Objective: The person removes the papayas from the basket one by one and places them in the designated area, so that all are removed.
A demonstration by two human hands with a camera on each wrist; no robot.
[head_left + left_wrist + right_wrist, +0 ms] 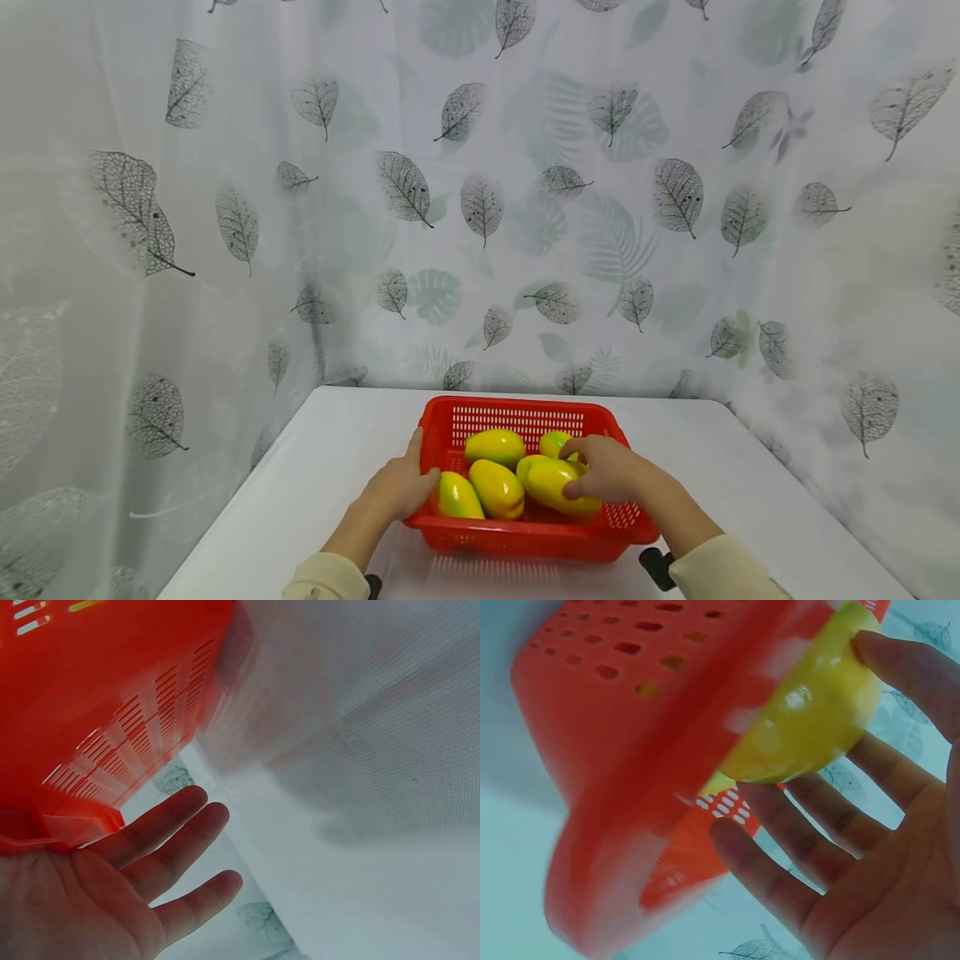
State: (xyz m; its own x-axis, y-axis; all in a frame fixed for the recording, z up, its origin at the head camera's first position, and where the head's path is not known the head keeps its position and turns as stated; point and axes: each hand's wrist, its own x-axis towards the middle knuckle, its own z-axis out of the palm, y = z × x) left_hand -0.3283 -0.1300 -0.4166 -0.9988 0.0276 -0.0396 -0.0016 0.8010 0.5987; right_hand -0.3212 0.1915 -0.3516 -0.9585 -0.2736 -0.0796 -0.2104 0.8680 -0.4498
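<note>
A red plastic basket [525, 546] with slotted walls holds several yellow-green mangoes. My left hand [393, 490] rests against the basket's left rim, its thumb over the edge beside a mango [459, 497]. In the left wrist view the fingers [176, 855] of that hand are straight and spread outside the basket wall. On the right side, my right hand [615, 469] reaches over the rim and grips a mango [546, 482] between thumb and fingers. The right wrist view shows this mango [802, 720] at rim level, with the thumb on one side and fingertips on the other.
The basket stands on a white table [360, 425]. Other mangoes lie in the basket: one at the back [495, 447], one in the front middle [497, 490] and one partly hidden near the right hand [553, 442]. A leaf-patterned curtain [480, 275] surrounds the table's back and sides.
</note>
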